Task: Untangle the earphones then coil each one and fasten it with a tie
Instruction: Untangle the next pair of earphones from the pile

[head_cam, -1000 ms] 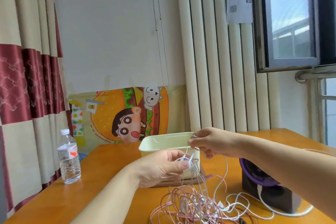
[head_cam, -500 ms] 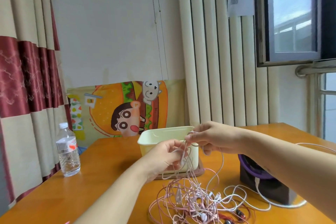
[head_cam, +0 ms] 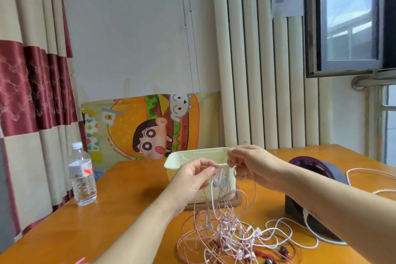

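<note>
A tangle of pink, white and dark red earphones [head_cam: 227,236] lies on the orange table [head_cam: 128,210] near the front edge. My left hand [head_cam: 192,180] pinches pink strands lifted from the heap. My right hand [head_cam: 246,162] pinches the same strands a little higher and to the right, in front of the pale bin. White earbuds [head_cam: 220,181] dangle between my two hands, and cords hang from both hands down to the heap.
A pale yellow plastic bin [head_cam: 192,157] stands on a brown mat behind my hands. A water bottle [head_cam: 82,174] stands at the table's left edge. A dark box with a purple top [head_cam: 315,199] sits at the right, a white cable [head_cam: 364,172] beyond it.
My left hand has risen from low over the heap to just beside my right hand, drawing strands and the earbuds up. The camera has tilted slightly.
</note>
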Tool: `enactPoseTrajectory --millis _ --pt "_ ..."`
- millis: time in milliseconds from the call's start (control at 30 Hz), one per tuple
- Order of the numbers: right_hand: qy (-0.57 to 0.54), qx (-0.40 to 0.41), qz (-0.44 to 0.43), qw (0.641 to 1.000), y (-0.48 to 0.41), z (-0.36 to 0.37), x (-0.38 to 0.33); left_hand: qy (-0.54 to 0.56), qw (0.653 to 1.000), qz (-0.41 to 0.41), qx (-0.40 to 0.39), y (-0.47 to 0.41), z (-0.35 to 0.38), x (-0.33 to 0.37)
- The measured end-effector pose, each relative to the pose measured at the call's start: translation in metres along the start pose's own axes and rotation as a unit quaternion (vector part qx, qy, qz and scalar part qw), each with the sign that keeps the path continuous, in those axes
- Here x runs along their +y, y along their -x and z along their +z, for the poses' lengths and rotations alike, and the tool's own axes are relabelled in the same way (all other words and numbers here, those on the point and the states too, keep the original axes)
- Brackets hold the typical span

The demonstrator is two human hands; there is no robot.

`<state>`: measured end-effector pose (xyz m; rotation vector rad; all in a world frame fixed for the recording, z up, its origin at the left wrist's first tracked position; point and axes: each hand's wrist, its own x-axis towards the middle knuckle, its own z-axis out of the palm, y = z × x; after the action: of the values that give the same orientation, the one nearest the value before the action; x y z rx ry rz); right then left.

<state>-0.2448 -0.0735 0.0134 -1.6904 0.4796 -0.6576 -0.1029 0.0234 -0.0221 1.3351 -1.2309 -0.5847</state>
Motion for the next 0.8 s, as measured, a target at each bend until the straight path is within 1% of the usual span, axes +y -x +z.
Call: enactPoseTrajectory --millis 133,167,267,367,433,467,567,667,733,800 --pt "0.068 0.007 -0.014 0.998 0.002 0.002 -0.006 0.029 0.999 0.002 -0.016 0.001 0.003 0.006" --pt "0.075 0.022 -0.017 0.997 0.001 0.002 -0.005 0.017 0.999 0.015 -0.024 0.003 0.004 0.008" --pt "0.082 0.067 -0.021 0.994 0.0 0.003 -0.003 -0.077 0.995 0.052 -0.047 0.008 0.007 0.004" --pt "0.079 0.074 -0.021 0.994 0.001 0.007 0.002 -0.069 0.994 0.041 -0.079 0.009 0.009 -0.002" --pt "0.091 0.082 -0.031 0.992 0.001 0.008 0.005 -0.084 0.993 0.036 -0.069 0.009 0.007 -0.003" --pt "0.081 0.082 -0.036 0.993 0.002 0.008 0.005 -0.084 0.994 0.034 -0.059 0.008 0.005 -0.003" --pt "-0.026 0.052 -0.019 0.998 0.006 0.008 0.005 -0.065 0.997 0.024 -0.038 0.009 0.002 -0.001" --pt "-0.109 0.004 0.042 0.993 0.011 0.006 0.005 -0.004 1.0 -0.005 -0.025 0.012 0.004 0.001" --pt "-0.126 -0.031 0.08 0.988 0.013 0.005 0.004 0.053 0.998 -0.027 -0.026 0.014 0.007 0.004" --pt "-0.119 -0.057 0.096 0.987 0.015 0.004 0.002 0.095 0.993 -0.053 -0.036 0.016 0.01 0.006"
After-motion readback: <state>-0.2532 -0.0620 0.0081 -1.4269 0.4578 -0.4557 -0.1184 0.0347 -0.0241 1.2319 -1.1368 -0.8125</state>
